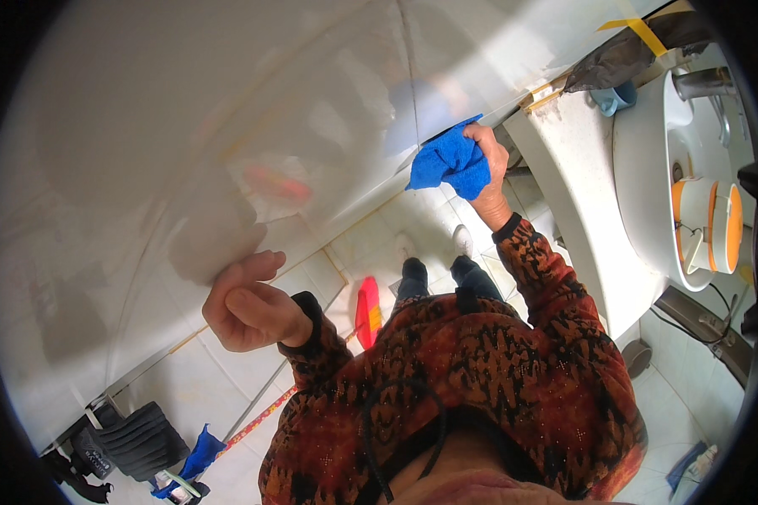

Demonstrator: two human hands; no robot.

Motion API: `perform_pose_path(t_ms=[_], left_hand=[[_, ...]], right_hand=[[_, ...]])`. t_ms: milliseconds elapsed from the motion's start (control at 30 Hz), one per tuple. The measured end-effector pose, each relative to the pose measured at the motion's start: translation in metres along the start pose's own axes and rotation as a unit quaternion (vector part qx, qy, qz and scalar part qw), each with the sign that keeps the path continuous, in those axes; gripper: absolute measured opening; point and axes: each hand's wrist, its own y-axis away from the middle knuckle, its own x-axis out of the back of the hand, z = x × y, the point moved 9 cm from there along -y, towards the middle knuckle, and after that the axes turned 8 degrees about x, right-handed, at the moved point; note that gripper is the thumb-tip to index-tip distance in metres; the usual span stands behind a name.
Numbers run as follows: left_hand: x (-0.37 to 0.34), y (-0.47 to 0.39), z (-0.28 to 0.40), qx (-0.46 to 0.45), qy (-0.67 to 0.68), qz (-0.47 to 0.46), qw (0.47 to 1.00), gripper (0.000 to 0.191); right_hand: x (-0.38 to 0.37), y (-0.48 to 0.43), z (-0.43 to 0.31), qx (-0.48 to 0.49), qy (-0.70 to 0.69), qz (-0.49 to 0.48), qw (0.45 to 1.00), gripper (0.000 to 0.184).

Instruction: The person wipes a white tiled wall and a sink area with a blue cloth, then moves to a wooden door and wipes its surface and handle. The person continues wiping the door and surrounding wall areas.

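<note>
My right hand (491, 158) grips a bunched blue cloth (450, 161) against or very near the lower part of a glossy tiled wall (328, 126). The thumb lies over the cloth, which hides most of the other fingers. A blurred blue reflection shows in the tiles above it. My left hand (249, 306) is raised close to the same wall, fingers loosely curled, with nothing visible in it. Whether it touches the tiles is not clear.
At right, a white washbasin (631, 170) holds an orange-and-white container (707, 224); a light-blue cup (614, 98) stands beside it. A red-and-yellow broom head (367, 312) rests on the tiled floor (372, 237). Dark ribbed fabric (142, 442) hangs lower left.
</note>
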Motion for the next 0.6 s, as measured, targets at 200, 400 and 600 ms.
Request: perform_pose_path(t_ms=[200,400,600], left_hand=[[0.0004,0.0,-0.0001,0.003,0.003,0.002,1.0,0.021],[0.0005,0.0,0.0008,-0.004,0.011,0.001,1.0,0.021],[0.0007,0.0003,0.0002,-0.001,0.01,0.005,1.0,0.021]], right_hand=[[0.0,0.0002,-0.0003,0.007,0.005,-0.002,1.0,0.038],[-0.0005,0.0001,-0.0002,0.007,0.004,-0.006,1.0,0.039],[-0.0009,0.0011,0.0017,0.002,0.001,-0.008,1.0,0.039]])
